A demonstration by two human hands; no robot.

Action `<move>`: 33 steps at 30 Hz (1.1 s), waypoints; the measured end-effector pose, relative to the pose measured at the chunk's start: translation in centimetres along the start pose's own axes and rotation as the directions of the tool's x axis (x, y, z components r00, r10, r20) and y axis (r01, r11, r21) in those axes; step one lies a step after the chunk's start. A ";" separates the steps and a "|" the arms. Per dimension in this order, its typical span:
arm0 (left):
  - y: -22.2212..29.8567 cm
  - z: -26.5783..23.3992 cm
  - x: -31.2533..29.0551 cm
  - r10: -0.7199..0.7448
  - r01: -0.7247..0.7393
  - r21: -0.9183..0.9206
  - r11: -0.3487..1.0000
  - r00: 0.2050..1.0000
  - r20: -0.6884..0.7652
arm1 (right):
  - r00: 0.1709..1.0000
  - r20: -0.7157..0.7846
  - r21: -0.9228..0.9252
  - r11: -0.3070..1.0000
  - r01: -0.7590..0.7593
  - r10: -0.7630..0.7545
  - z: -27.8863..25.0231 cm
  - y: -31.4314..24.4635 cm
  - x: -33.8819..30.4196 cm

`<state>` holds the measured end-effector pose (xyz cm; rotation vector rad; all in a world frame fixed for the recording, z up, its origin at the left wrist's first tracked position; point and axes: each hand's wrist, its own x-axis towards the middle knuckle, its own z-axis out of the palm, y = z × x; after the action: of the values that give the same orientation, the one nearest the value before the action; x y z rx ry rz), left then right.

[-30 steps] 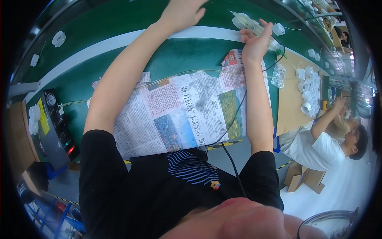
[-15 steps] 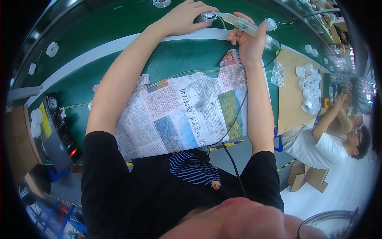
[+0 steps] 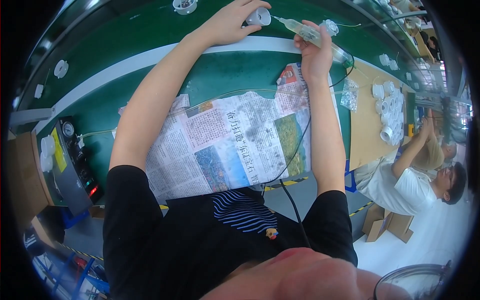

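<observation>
At the far side, over the green belt, my left hand (image 3: pixel 227 22) has its thumb and fingers around a small white plastic cup (image 3: pixel 254 19). The cup is tilted, with its round end toward the right. My right hand (image 3: pixel 315 59) grips a clear dispensing syringe (image 3: pixel 293 26) filled with pale, cloudy stuff. Its thin tip points left, close to the cup's edge; whether they touch I cannot tell. A thin dark cable or hose loops from the syringe's rear end past my right wrist.
A newspaper (image 3: pixel 220 150) covers the near bench, crossed by a clear tube. A black dispenser box (image 3: pixel 75 165) with a gauge stands left. Right, several white rings (image 3: pixel 387 107) lie on cardboard (image 3: pixel 362 135) beside a plastic bag (image 3: pixel 349 95). White fittings (image 3: pixel 61 69) dot the belt; co-workers sit right.
My left hand has tipped the white cup over, so its side shows. The syringe tip has drawn back slightly right from it. Fittings on the belt have shifted a little left.
</observation>
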<state>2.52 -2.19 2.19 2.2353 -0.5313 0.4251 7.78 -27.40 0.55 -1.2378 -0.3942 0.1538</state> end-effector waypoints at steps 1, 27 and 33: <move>0.2 -0.1 0.0 -0.080 0.086 -0.107 0.991 0.995 0.056 | 0.999 -0.042 -0.014 1.000 0.013 -0.014 0.3 0.2 -0.1; -0.5 0.3 -0.1 0.042 -0.040 -0.069 0.997 0.998 0.035 | 0.994 -0.068 -0.306 0.950 0.063 -0.088 1.8 0.3 -0.8; -0.4 0.1 -0.2 0.028 -0.025 -0.063 0.998 0.999 0.040 | 0.994 -0.081 -0.354 0.934 0.044 -0.078 1.9 0.1 -0.8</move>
<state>2.58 -2.04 1.80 2.1825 -0.5886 0.3724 6.30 -25.90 0.79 -1.5776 -0.3887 -0.0315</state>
